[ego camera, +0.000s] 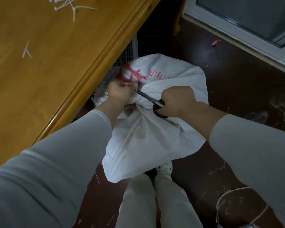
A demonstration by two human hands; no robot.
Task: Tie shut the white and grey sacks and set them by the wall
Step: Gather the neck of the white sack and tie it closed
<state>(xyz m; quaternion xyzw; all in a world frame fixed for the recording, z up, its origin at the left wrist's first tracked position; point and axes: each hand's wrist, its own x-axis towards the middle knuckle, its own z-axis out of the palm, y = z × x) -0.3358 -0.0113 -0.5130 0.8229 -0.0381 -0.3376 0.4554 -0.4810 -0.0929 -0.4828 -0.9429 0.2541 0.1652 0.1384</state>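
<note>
The white woven sack with red print (146,142) stands on the floor just beneath both hands, its gathered neck between them. The left hand (120,92) is clenched at that neck; whether on cloth or a tie end I cannot tell. The right hand (176,102), fingers curled through the handles, grips black-handled steel scissors (148,98), whose blades point at the left fingertips. The yellow wooden table (56,63) crowds the left side. Open floor lies right, towards the grey pale-framed wall panel (237,10).

white sack (146,142) bearing red printed characters (130,74), one large beside two smaller, seen upside down, broken by creases and folds, none surely readable
</note>
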